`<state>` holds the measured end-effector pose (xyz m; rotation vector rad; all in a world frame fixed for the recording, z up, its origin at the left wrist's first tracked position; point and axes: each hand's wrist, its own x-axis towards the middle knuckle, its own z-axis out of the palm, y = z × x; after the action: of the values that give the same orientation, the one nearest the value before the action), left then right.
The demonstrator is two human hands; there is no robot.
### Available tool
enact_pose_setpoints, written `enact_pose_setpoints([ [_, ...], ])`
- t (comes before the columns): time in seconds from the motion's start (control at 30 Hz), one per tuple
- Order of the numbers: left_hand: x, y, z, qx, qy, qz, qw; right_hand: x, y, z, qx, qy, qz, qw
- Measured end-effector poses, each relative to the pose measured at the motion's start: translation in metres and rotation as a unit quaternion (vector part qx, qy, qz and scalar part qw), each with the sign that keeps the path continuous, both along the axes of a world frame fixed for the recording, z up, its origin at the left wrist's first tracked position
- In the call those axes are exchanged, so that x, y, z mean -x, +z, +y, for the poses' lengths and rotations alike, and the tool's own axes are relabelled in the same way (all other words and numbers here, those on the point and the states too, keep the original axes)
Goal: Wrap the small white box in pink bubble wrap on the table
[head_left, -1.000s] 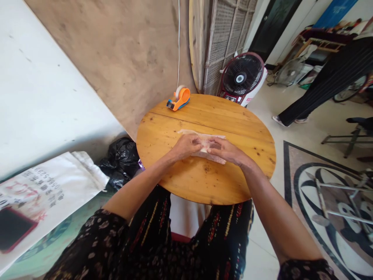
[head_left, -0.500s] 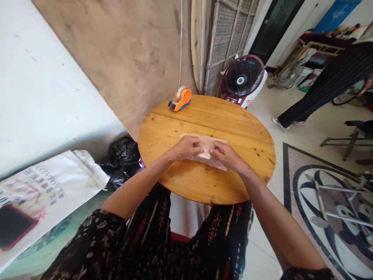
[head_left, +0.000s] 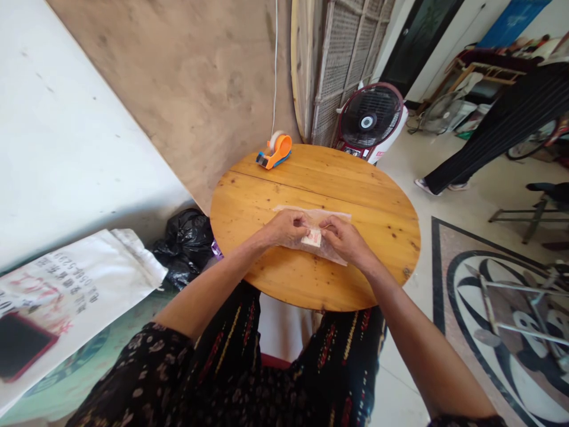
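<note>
On the round wooden table lies a translucent sheet of thin plastic wrap (head_left: 334, 254), longer than it is wide. A small, flat white rectangle with red print (head_left: 312, 238) rests on its middle; I cannot make out its exact kind. My left hand (head_left: 290, 228) is closed, with thumb and fingertips pinched at the upper left corner of the white piece. Opposite it, my right hand (head_left: 340, 235) pinches at the upper right corner. Both hands lie over the wrap, and the palms hide parts of it.
An orange and blue tape dispenser (head_left: 275, 150) stands at the far edge of the wooden table (head_left: 355, 178). Behind is a fan (head_left: 368, 121). Black bags (head_left: 186, 240) and a white sack with a phone (head_left: 26, 344) are at left. A person's legs (head_left: 493, 130) are at right.
More of the white piece and its red print shows now below my fingers. The wrap's right end lies flatter and reaches slightly further right. Both hands stay close to where they were.
</note>
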<state>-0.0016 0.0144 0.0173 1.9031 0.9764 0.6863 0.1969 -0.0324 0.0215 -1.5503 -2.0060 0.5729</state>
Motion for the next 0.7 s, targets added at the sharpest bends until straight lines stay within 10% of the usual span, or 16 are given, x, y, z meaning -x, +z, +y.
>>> enact_pose_setpoints([
  [0.33, -0.002, -0.003, -0.002, 0.026, 0.038, -0.020, 0.999, 0.006, 0.002, -0.013, -0.045, -0.042, -0.160, 0.985],
  [0.7, -0.004, 0.001, -0.003, 0.029, 0.013, -0.017, 0.999, 0.016, 0.007, -0.020, -0.250, 0.109, -0.200, 0.941],
])
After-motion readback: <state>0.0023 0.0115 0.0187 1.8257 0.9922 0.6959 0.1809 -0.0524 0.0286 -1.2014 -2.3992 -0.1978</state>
